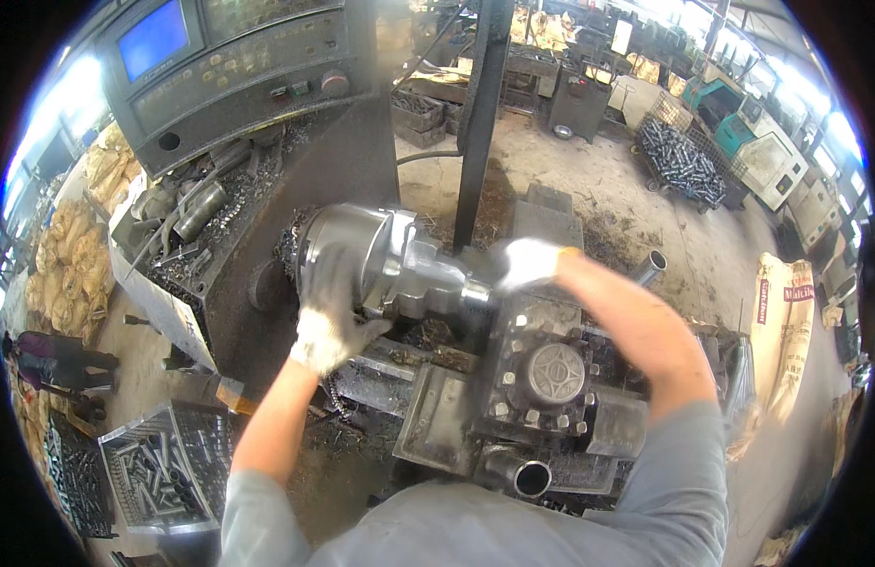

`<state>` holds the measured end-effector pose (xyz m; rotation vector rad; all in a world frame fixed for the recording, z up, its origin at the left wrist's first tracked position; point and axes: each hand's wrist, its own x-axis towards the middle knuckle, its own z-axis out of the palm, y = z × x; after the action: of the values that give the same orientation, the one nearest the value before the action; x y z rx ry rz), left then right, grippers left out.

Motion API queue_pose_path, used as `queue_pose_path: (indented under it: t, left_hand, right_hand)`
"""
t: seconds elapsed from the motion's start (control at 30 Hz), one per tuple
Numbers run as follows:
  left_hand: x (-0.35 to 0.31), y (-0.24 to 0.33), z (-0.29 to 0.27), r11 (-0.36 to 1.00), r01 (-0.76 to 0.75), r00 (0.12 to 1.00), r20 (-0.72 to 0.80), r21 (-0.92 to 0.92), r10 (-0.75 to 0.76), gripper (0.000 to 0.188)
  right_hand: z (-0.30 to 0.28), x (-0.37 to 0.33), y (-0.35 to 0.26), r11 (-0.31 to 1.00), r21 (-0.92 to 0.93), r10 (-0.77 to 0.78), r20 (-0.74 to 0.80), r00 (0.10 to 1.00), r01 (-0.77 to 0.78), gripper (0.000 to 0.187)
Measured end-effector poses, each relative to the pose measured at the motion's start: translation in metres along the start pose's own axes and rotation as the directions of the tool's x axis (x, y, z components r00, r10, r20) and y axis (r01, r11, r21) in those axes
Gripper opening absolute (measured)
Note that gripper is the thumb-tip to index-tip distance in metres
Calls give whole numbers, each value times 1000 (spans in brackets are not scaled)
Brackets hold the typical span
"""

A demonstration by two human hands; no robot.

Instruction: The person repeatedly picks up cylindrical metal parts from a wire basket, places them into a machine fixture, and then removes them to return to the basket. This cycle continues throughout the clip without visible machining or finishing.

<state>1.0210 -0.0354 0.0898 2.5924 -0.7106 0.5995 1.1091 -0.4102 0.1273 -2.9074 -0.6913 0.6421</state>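
Observation:
My left hand [329, 321], in a white glove with greyed fingers, lies against the round metal lathe chuck [338, 241]. Its fingers stretch up along the chuck and the thumb stands apart. From the chuck's stepped jaws [428, 279] a short shiny cylindrical end [476, 291] sticks out to the right. Close to that end is my right hand [530, 263], also white-gloved. Motion blurs it and its fingertips are hidden, so whether it grips anything cannot be told. Below it sits the tool turret [554, 374], with a round cap and several bolts.
A control panel [239, 71] with a blue screen rises at the upper left. Metal chips and parts fill a tray [187, 317] beside the chuck. A crate [163, 510] of metal tubes stands lower left. A dark upright post [480, 132] rises behind the chuck. Sacks [782, 331] stand right.

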Motion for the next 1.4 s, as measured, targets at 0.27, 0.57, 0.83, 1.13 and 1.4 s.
queue_pose_path:
  t: [0.27,0.57,0.83,1.13,1.4]
  left_hand:
    - [31,-26,34,919,-237,962,-60,315,268,71]
    - [93,-33,-6,943,-315,934,212,104,289,88]
    - [97,-27,9,906,-305,950,-34,-293,309,96]
    - [-148,80,38,-605,740,505,837,-295,210,57]
    - [-178,91,91,-487,722,559,829,-491,-8,27]
  right_hand:
    - [21,45,8,741,588,-138,607,783,-325,38]
    - [12,-13,-28,951,-227,230,72,971,-208,60]
    - [-33,-165,-169,848,-48,445,-477,758,-527,50]
    - [209,-162,-283,-610,791,206,210,956,-43,56]
    - [291,-166,-275,266,951,604,-39,796,-155,71]
